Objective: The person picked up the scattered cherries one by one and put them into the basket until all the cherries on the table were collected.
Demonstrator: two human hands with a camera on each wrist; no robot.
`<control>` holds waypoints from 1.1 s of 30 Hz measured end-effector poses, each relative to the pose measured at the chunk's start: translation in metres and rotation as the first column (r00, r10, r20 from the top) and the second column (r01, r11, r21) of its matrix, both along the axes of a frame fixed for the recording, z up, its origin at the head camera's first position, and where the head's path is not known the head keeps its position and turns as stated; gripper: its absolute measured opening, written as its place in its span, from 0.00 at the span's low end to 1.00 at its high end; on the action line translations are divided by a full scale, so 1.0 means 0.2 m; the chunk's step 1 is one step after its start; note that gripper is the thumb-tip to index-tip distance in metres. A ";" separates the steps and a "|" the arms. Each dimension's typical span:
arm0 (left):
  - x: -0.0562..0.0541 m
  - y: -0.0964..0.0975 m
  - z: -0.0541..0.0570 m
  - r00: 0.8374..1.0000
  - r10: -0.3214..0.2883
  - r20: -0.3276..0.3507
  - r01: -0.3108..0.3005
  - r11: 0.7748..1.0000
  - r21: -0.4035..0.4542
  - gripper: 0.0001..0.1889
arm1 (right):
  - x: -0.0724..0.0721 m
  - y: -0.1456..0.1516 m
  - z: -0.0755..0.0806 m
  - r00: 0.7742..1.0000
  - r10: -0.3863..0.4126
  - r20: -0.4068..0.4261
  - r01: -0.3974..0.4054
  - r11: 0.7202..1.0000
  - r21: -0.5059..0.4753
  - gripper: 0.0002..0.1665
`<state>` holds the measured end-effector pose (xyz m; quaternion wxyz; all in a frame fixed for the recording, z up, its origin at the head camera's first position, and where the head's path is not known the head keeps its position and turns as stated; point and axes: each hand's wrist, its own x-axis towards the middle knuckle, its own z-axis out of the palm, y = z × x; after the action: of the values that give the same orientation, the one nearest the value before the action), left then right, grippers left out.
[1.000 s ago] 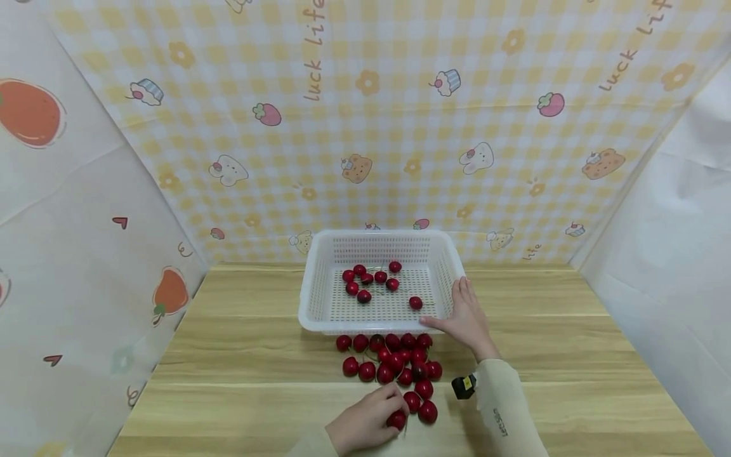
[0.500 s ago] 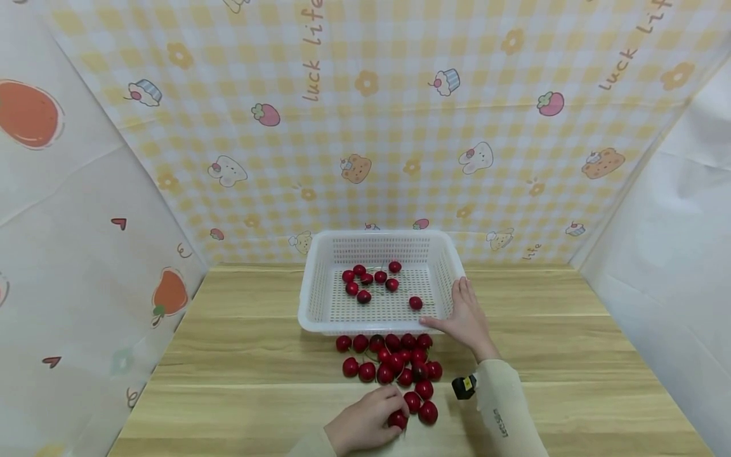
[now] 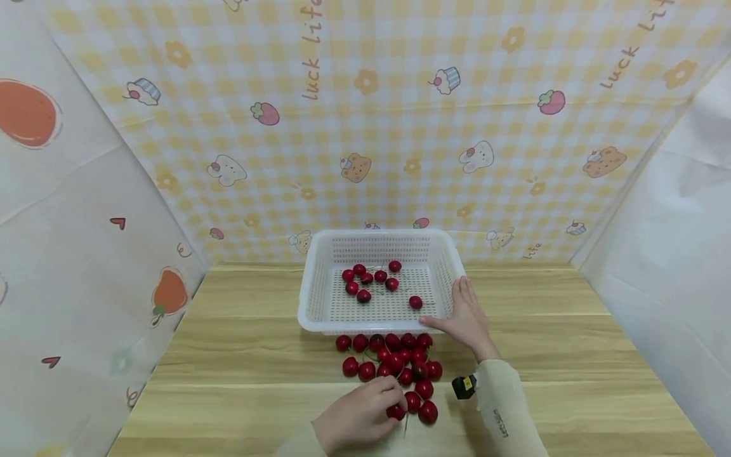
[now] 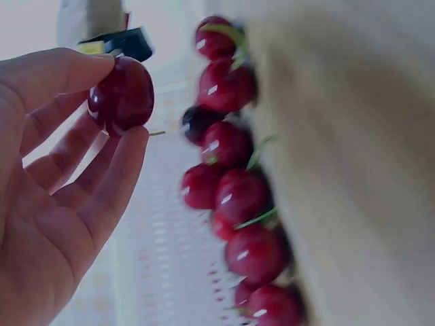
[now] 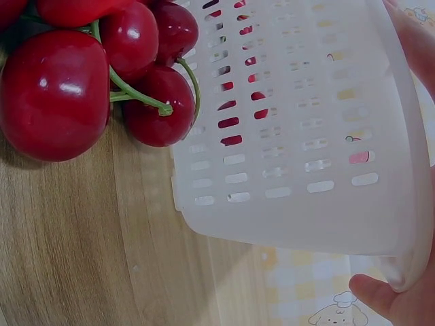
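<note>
A single dark red cherry [image 4: 122, 96] is pinched between the thumb and fingertips of my left hand [image 3: 362, 412]. In the left wrist view it is up off the table, its thin stem pointing away. Just beyond lies a pile of cherries [image 3: 394, 363], some with green stems. My right hand [image 3: 464, 320] holds the near right corner of a white perforated plastic basket [image 3: 304, 298], thumb over the front rim and fingers along the right side. Several cherries [image 3: 364, 296] lie scattered on the basket's floor.
The basket stands on a wood-grain table [image 3: 251, 362] against a yellow checked cloth backdrop [image 3: 365, 127]. White printed cloths hang at left and right. A black device [image 3: 464, 386] sits at my right wrist, close to the pile.
My left hand has moved slightly up and left, and the cherry in its fingers has shifted up with it. My right hand and the basket have stayed put.
</note>
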<state>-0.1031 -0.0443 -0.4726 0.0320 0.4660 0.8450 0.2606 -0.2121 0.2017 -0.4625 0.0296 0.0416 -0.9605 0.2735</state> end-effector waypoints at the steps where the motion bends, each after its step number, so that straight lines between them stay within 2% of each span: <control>1: -0.01 -0.01 0.01 1.000 -0.002 -0.024 0.002 1.000 0.019 0.09 | 0.00 0.00 0.00 1.000 0.000 0.000 0.000 1.000 -0.001 0.74; 5: -0.06 -0.04 0.07 0.991 -0.005 -0.131 0.025 0.988 0.152 0.11 | 0.00 0.00 0.01 1.000 -0.001 0.003 0.001 1.000 0.006 0.74; 9: -0.12 -0.08 0.13 0.969 0.030 -0.246 0.032 0.969 0.245 0.13 | -0.01 0.00 0.01 1.000 0.001 0.000 -0.001 1.000 0.000 0.74; 13: -0.18 -0.10 0.21 0.943 0.045 -0.329 0.035 0.971 0.235 0.13 | 0.00 0.00 0.01 1.000 0.000 0.003 0.000 1.000 -0.005 0.75; 16: -0.24 -0.12 0.27 0.917 0.041 -0.397 0.042 0.979 0.198 0.13 | 0.00 0.00 0.01 1.000 -0.002 0.009 0.002 1.000 0.005 0.75; 20: -0.33 -0.13 0.36 0.882 0.016 -0.470 0.068 0.984 0.162 0.12 | 0.00 0.00 0.01 1.000 -0.002 0.016 0.002 1.000 0.006 0.75; 22: -0.39 -0.14 0.40 0.874 -0.003 -0.486 0.088 0.984 0.152 0.12 | 0.00 0.00 0.01 1.000 -0.003 0.015 0.003 1.000 0.004 0.75; 25: -0.49 -0.14 0.45 0.870 -0.032 -0.492 0.119 0.982 0.146 0.11 | 0.00 0.00 0.01 1.000 -0.007 0.013 0.007 1.000 0.000 0.75; 28: -0.58 -0.13 0.49 0.880 -0.035 -0.474 0.117 0.983 0.144 0.10 | 0.00 0.00 0.01 1.000 -0.008 0.017 0.007 1.000 0.006 0.75; 33: -0.74 -0.11 0.52 0.923 -0.002 -0.385 0.054 0.990 0.126 0.09 | -0.01 0.00 0.00 1.000 -0.007 0.016 0.006 1.000 0.007 0.75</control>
<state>-0.2505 -0.0654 -0.3683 -0.1616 0.5211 0.8086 0.2204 -0.2132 0.2013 -0.4621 0.0227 0.0364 -0.9618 0.2703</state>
